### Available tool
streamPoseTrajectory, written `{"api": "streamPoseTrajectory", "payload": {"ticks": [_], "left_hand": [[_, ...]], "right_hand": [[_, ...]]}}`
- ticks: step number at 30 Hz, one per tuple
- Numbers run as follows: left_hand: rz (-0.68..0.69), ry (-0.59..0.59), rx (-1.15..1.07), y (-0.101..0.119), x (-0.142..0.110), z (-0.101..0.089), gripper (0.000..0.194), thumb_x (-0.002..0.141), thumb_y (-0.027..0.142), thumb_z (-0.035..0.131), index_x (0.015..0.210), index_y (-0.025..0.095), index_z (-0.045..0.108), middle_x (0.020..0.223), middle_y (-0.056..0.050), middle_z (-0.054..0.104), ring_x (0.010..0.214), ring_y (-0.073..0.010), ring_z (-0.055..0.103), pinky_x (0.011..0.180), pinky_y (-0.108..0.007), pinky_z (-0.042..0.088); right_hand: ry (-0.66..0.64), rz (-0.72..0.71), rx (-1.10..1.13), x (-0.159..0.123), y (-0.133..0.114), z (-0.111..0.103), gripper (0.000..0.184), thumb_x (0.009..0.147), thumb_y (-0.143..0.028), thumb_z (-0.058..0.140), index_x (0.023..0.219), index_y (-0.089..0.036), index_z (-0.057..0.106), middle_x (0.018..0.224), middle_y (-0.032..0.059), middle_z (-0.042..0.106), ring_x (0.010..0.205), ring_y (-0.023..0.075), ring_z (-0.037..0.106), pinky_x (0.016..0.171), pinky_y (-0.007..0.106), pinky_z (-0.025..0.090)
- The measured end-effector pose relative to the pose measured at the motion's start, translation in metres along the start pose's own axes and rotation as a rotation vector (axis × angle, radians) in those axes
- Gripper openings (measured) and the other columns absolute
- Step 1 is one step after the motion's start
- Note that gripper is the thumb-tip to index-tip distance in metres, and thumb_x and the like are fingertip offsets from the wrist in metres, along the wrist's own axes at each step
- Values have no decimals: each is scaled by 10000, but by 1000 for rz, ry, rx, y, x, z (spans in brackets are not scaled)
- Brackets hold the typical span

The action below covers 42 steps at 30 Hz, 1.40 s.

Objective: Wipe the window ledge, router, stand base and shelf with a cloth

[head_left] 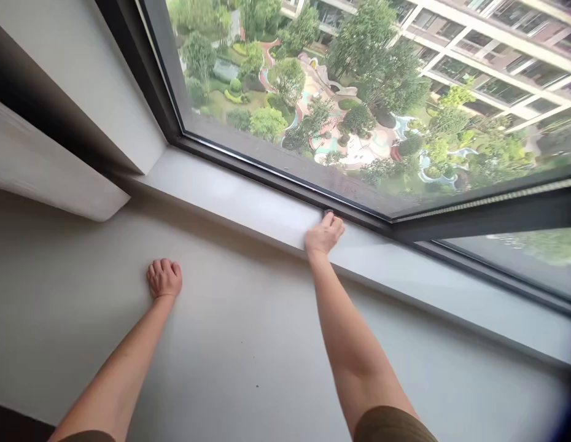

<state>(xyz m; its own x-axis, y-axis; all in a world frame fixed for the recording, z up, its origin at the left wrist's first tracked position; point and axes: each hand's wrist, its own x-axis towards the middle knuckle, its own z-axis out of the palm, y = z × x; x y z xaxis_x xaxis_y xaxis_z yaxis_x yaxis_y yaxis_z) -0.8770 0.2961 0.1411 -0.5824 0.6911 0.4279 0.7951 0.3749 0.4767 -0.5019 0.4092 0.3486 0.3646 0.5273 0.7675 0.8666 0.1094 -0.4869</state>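
Right hand (325, 234) curled narrow on the white sill (230, 199), fingertips touching the dark window frame (285, 184) at the sill's far edge; cannot tell if it grips anything. Left hand (164, 278) a loose fist, knuckles against the grey wall (83, 319), nearer and well left. Garden (290, 92) far below, beyond the glass.

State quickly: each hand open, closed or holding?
Left hand: curled shut against the wall, holding nothing.
Right hand: curled at the window frame; grip cannot be told.
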Motion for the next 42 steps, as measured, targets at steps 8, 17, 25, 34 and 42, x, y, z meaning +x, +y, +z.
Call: {"api": "streamPoseTrajectory", "payload": {"ticks": [8,17,25,34,42], "left_hand": [[-38,-97,-27,7,-12,-2,276,895,344,403,824,155,591,931,-174,560,922,-320,499,824,-443,383],[11,-84,-16,6,-13,-1,312,920,340,369,796,162,594,919,-176,579,862,-300,496,787,-415,361],[-15,-132,-71,10,-17,-3,239,902,305,435,779,176,594,908,-157,577,858,-287,492,784,-404,349],[10,-167,-55,13,-24,-2,264,929,299,428,801,171,620,906,-163,591,845,-286,495,758,-397,329],[2,-200,-106,12,-25,-1,268,938,303,426,809,168,619,895,-163,579,846,-285,496,760,-402,331]], "right_hand": [[-349,-284,25,-50,-186,86,609,837,-37,370,1436,-27,478,1335,261,519,1329,339,416,1162,607,310],[-739,-747,332,-102,-294,103,444,911,-25,446,1254,-200,668,1310,85,644,1301,184,534,1156,314,408],[-338,-376,450,-35,-182,72,444,902,-108,376,1208,-182,688,1221,116,680,1172,200,633,1070,410,500],[-585,-736,209,-45,-283,145,555,888,-20,329,1326,-199,619,1368,96,594,1329,196,485,1154,400,398],[-776,-911,300,-54,-325,154,433,914,-69,419,1232,-212,676,1317,73,637,1286,189,532,1128,366,423]]}}
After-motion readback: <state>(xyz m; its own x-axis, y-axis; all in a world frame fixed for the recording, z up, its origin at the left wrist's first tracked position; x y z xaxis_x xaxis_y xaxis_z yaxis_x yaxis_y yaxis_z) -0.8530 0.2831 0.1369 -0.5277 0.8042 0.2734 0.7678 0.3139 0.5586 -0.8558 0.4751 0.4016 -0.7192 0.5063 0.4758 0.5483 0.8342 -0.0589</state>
